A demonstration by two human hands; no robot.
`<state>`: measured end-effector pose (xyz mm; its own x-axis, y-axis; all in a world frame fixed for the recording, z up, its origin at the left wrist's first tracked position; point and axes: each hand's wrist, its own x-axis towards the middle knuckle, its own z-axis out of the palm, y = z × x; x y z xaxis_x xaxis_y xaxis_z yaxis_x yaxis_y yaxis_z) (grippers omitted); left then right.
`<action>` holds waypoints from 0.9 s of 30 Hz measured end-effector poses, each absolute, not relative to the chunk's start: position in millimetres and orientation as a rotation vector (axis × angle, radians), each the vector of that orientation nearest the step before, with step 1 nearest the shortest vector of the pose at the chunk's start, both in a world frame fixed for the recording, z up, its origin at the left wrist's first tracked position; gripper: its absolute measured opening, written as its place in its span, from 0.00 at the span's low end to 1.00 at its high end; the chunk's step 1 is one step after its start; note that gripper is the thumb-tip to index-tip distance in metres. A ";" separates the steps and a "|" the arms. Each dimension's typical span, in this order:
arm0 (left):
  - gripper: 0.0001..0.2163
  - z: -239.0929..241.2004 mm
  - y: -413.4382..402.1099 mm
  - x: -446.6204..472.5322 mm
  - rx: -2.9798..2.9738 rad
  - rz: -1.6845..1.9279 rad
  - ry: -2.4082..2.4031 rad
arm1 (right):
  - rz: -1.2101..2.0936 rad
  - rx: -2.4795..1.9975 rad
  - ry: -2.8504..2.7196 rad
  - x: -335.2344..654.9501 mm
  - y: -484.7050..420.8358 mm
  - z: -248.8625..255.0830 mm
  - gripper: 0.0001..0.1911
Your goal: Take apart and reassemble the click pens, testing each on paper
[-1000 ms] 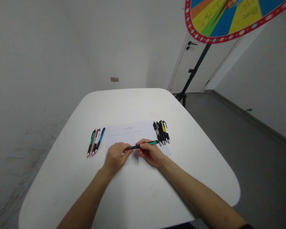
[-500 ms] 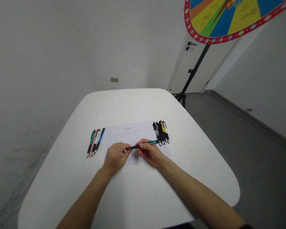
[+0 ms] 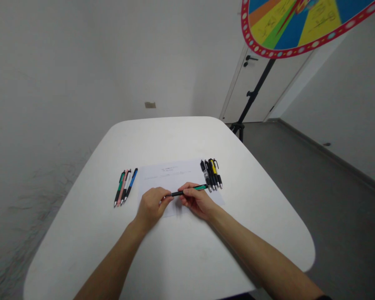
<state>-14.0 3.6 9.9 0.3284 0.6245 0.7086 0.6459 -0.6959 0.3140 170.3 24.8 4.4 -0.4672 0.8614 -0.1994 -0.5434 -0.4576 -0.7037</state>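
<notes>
A green-and-black pen is held nearly level above a white sheet of paper. My right hand grips the pen's barrel near its middle, thumb on the near side. At the pen's left end, the thumb and forefinger of my left hand are pinched on its tip, which they partly hide. The sheet bears a few lines of small writing near its far edge, too small to read. Both hands cover part of the paper's near side.
Several pens lie side by side left of the paper, including a blue pen and a green pen. Another group, with a yellow-and-black pen, lies at the paper's right edge. Beyond the white table stands a colourful wheel on a tripod.
My left fingertips have shifted very slightly at the pen's tip, so a little less of it shows dark. Otherwise both hands and the pen stay where they were.
</notes>
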 end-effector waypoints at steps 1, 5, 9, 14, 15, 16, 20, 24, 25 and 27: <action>0.11 10.2 3.6 -14.4 -2.543 -1.317 -1.215 | 2.010 -0.691 -0.723 170.2 24.7 3.8 0.07; 0.18 11.7 2.7 -16.0 -2.563 -1.262 -1.251 | 2.011 -0.681 -0.755 169.7 25.0 0.3 0.08; 0.15 10.6 2.1 -15.5 -2.573 -1.303 -1.258 | 2.020 -0.670 -0.743 170.4 26.5 -1.2 0.08; 0.10 7.3 3.2 -15.7 -2.545 -1.311 -1.267 | 2.015 -0.694 -0.716 171.0 26.9 -1.3 0.08; 0.10 7.4 3.3 -16.0 -2.544 -1.324 -1.273 | 2.011 -0.697 -0.710 170.9 26.8 -1.2 0.09; 0.09 7.9 3.4 -16.3 -2.545 -1.338 -1.277 | 2.001 -0.698 -0.704 170.7 26.7 -1.2 0.09; 0.07 11.1 3.2 -15.6 -2.570 -1.400 -1.261 | 1.933 -0.689 -0.721 169.8 26.0 -0.8 0.14; 0.07 10.8 3.0 -13.4 -2.560 -1.466 -1.257 | 1.918 -0.693 -0.748 169.1 25.3 -0.6 0.16; 0.06 10.0 3.0 -13.2 -2.539 -1.479 -1.285 | 1.923 -0.690 -0.755 168.9 25.2 -0.7 0.15; 0.05 8.5 3.0 -14.1 -2.491 -1.488 -1.373 | 1.926 -0.683 -0.761 168.4 25.2 -0.8 0.15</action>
<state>-14.1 3.0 8.5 0.2052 0.6945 0.6896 0.6313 -0.6324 0.4490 168.4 25.2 -0.8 -0.4182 0.8961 -0.1488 -0.5523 -0.3809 -0.7415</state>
